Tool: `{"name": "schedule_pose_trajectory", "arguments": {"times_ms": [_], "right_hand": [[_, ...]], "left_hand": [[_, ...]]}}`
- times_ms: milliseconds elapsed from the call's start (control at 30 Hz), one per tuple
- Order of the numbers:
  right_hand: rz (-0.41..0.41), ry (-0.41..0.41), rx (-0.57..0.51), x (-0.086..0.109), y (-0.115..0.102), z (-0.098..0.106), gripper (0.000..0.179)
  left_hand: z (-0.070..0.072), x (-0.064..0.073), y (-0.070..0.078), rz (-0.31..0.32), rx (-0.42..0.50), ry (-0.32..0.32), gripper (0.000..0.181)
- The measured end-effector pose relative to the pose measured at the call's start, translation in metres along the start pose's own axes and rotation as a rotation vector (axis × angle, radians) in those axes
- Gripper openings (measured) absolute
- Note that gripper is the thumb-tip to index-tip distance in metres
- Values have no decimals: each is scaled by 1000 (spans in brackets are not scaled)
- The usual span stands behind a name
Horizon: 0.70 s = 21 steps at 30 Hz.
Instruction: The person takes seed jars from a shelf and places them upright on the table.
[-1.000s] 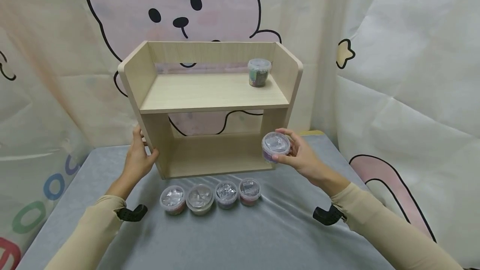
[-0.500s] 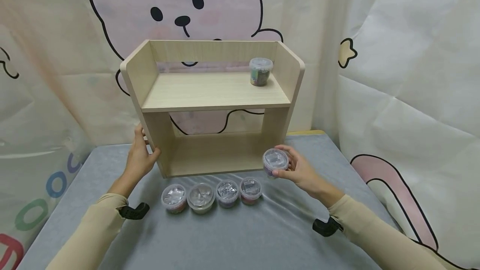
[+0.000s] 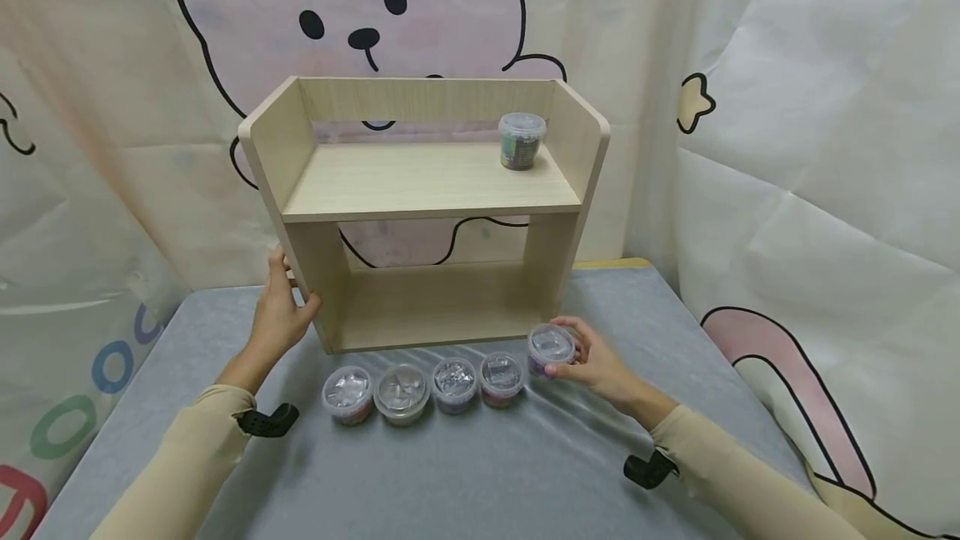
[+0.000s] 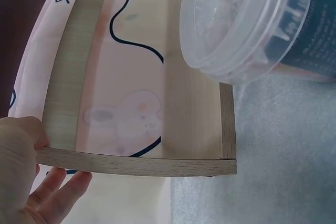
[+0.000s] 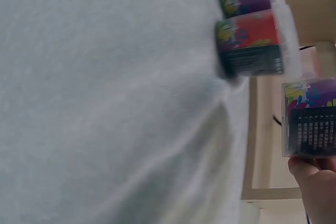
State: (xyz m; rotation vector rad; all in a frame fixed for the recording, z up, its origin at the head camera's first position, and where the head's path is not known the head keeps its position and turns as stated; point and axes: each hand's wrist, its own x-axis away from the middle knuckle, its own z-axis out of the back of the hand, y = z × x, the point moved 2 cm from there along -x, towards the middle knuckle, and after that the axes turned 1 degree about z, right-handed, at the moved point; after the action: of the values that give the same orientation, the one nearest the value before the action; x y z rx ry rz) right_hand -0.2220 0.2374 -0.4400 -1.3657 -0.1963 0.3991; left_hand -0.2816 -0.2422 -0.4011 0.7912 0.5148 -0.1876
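Observation:
My left hand (image 3: 279, 315) grips the left side panel of a pale wooden two-tier shelf (image 3: 412, 177), thumb and fingers on either side of the board. In my right hand (image 3: 606, 367) is a small clear-lidded tub (image 3: 551, 344) with a purple floral label (image 5: 317, 93), pinched between thumb and fingers. It is held low, just right of a row of similar tubs (image 3: 501, 375) in front of the shelf. Whether its base touches the cloth cannot be told. In the right wrist view, the nearest tub in the row has a red label (image 5: 257, 30).
Another lidded tub (image 3: 522, 142) stands at the right end of the upper board. A grey-blue cloth (image 3: 450, 482) covers the table. Printed fabric curtains (image 3: 810, 190) hang behind and to the sides. Dark wrist mounts (image 3: 651, 469) project from both sleeves.
My right hand has lowered the purple tub from beside the shelf's lower right corner to near table level, beside the row. The left hand keeps its grip on the side panel.

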Motion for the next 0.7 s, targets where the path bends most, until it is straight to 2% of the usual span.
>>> {"name": "schedule_pose_trajectory", "arguments": {"times_ms": [400, 700], "right_hand": [[-85, -44, 26, 0, 26, -2, 77], [-90, -93, 50, 3, 31, -4, 78]], "left_hand": [[1, 0, 1, 5, -1, -10, 91], [0, 0, 1, 5, 2, -8, 91]]}}
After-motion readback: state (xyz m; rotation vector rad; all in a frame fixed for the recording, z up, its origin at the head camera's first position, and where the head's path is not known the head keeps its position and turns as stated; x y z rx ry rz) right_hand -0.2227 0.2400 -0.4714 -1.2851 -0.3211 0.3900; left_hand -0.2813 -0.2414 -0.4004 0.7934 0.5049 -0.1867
